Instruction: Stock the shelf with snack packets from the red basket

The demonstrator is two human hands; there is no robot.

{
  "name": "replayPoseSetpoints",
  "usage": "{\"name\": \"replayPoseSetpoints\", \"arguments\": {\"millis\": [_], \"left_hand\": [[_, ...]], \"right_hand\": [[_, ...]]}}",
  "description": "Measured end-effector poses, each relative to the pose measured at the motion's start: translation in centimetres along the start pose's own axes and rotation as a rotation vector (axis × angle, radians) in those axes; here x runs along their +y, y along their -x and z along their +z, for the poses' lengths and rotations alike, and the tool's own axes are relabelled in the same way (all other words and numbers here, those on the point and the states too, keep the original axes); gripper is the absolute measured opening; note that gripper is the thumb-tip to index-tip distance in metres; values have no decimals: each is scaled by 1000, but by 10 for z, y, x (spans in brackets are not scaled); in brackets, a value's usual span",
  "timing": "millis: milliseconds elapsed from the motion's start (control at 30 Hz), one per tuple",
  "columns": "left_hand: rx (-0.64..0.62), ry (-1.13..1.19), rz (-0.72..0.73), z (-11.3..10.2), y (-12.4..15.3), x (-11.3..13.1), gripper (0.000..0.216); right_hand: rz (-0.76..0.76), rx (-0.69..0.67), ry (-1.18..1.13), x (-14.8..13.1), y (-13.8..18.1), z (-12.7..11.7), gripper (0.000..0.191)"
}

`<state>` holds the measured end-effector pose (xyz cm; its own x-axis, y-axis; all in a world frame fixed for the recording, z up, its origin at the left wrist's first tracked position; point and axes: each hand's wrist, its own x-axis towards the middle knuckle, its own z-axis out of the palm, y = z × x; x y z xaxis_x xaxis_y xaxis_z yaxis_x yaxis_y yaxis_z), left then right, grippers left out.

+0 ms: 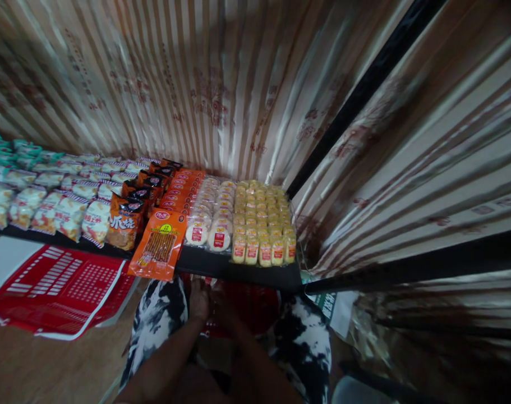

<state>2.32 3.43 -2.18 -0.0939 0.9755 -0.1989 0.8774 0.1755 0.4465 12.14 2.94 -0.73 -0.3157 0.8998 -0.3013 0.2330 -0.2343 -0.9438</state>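
Observation:
My left hand (199, 302) reaches between my knees, just below the front edge of the black shelf (247, 273). Close beside it is my right hand (222, 307), in deep shadow. The fingers of both are dark and partly hidden by the shelf edge, so their grip does not show. A small red and white thing (208, 280) lies at the fingertips, too dim to name. Under and right of the hands is a red surface (255, 308). Above them on the shelf stand round white packaged cakes (219, 235) and an orange snack bag (160, 244).
Small yellow packaged snacks (263, 224) stand in rows at the shelf's right end. White snack bags (68, 216) and green packets (23, 151) fill the left. A red and white printed bag (65, 286) is below left. Black poles (364, 95) cross a striped curtain (238, 84).

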Motion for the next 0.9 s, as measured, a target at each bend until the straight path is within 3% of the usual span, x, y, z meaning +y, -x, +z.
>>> {"name": "replayPoseSetpoints", "arguments": {"millis": [200,500,900], "left_hand": [[-182,-102,9,-19,12,12,32],[-173,-56,-21,-26,26,19,28],[-122,-57,-23,-62,35,39,30]], "right_hand": [[39,172,162,3,7,-10,19],[16,321,223,1,19,-15,15],[-109,378,248,1,27,-21,12]]}}
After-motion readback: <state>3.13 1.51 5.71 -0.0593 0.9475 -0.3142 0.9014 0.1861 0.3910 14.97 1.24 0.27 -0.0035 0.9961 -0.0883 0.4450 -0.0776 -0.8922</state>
